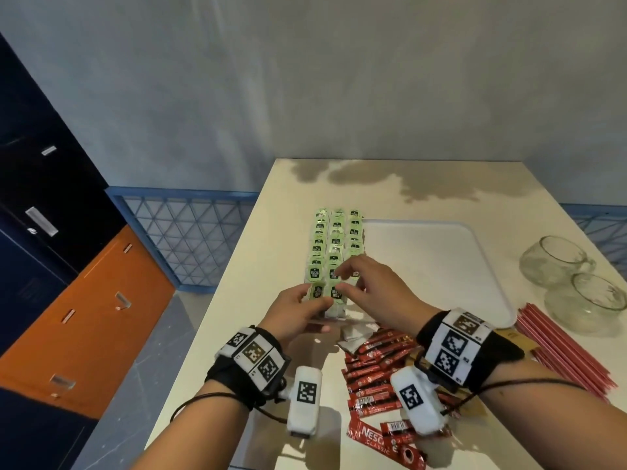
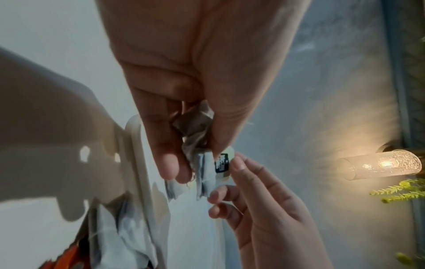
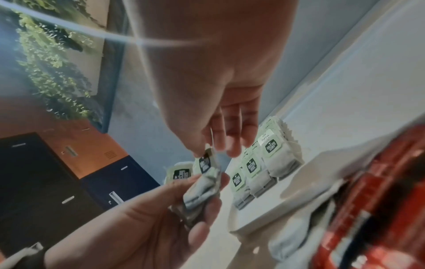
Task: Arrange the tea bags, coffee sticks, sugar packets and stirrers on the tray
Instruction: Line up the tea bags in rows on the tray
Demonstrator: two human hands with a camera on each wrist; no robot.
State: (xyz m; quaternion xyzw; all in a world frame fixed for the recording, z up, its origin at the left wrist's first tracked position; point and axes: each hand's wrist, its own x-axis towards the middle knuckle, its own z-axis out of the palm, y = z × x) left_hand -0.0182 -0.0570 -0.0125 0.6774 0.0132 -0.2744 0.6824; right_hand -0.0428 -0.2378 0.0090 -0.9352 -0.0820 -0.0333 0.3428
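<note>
The counter (image 1: 305,184) holds a white tray (image 1: 441,266) with green tea bags (image 1: 336,239) lined up along its left side. The left hand (image 1: 298,310) grips a small bunch of tea bags so the right hand (image 1: 369,290) can pinch one tag, likely to add it to the rows. Red coffee sticks (image 1: 373,368) and stirrers (image 1: 559,347) wait nearby, not blocking.

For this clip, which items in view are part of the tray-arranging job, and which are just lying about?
Part of the job:
- tray
- tea bags in rows
- tea bags held in the left hand, the right hand pinching one tag
- coffee sticks
- red stirrers

Just lying about:
- two glass cups
- wall lamp
- cabinets
</note>
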